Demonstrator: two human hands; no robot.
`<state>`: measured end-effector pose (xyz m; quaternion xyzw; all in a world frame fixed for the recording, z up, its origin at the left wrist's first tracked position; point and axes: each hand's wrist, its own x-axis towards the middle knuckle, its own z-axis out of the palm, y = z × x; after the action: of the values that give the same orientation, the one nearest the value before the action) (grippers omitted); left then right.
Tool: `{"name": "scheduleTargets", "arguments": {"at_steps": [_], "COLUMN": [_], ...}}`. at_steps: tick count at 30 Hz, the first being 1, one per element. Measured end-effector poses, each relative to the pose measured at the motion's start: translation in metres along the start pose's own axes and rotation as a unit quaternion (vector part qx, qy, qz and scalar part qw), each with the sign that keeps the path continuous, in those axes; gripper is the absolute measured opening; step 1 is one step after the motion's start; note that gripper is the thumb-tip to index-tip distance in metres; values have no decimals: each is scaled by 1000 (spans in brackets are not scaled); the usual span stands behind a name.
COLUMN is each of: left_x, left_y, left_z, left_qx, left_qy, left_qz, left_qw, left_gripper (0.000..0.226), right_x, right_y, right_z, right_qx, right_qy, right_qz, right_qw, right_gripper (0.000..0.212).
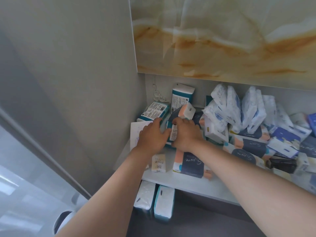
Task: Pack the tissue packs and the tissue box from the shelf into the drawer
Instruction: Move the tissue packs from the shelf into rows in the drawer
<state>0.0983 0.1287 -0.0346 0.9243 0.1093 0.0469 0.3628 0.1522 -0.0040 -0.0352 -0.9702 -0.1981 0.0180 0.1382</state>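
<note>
Under the glossy cream-and-amber marble-patterned panel (222, 40), the flat white shelf (188, 183) carries a loose heap of soft plastic-wrapped tissue packs (248, 142) in navy, peach, white and blue, slumped against one another. Below the shelf's near edge, two upright white-and-teal packs (164, 200) stand in a dark grey space (205, 219) that is probably the drawer, so packing looks begun with most of it left. At the right of the heap lies a dark hard-edged box (282, 164), possibly the tissue box.

The step in hand is a pick at the shelf's left end. The right hand (186, 134) curls its fingers round a teal-edged pack with a white printed label (174, 134). The left hand (152, 136) lies with straight, slightly spread fingers against the cluster's left side. A navy-and-peach pack (183, 111) leans just beyond the knuckles. The wrappers look slick and the contents squashy, so the next move calls for a firm lift clear of the neighbours, then a carry down. A small cream pack marked "Face" (158, 163) sits near the front.
</note>
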Motion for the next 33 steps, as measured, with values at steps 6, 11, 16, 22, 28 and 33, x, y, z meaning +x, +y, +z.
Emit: {"name": "scheduleTargets", "arguments": {"at_steps": [6, 11, 16, 22, 28, 33], "left_x": [-19, -50, -95, -130, -149, -158], "left_y": [30, 47, 49, 35, 3, -9], "left_z": [-27, -46, -52, -43, -7, 22], "left_qx": [-207, -172, -162, -262, 85, 214], "left_qy": [-10, 34, 12, 14, -234, -253], "left_qz": [-12, 50, 90, 16, -12, 61], "left_qw": [978, 983, 983, 965, 968, 941], "left_gripper": [82, 65, 53, 23, 27, 37], "right_x": [-24, -61, -106, -163, -203, -223], "right_y": [4, -3, -11, -11, 9, 44], "right_z": [-24, -43, -59, -70, -82, -32], "right_qx": [187, 269, 259, 353, 465, 267], "right_qy": [115, 76, 63, 98, -148, -281], "right_qz": [-78, -103, -100, -78, -71, -17], "right_qw": [973, 954, 959, 927, 870, 922], "right_gripper": [88, 117, 112, 84, 65, 73]}}
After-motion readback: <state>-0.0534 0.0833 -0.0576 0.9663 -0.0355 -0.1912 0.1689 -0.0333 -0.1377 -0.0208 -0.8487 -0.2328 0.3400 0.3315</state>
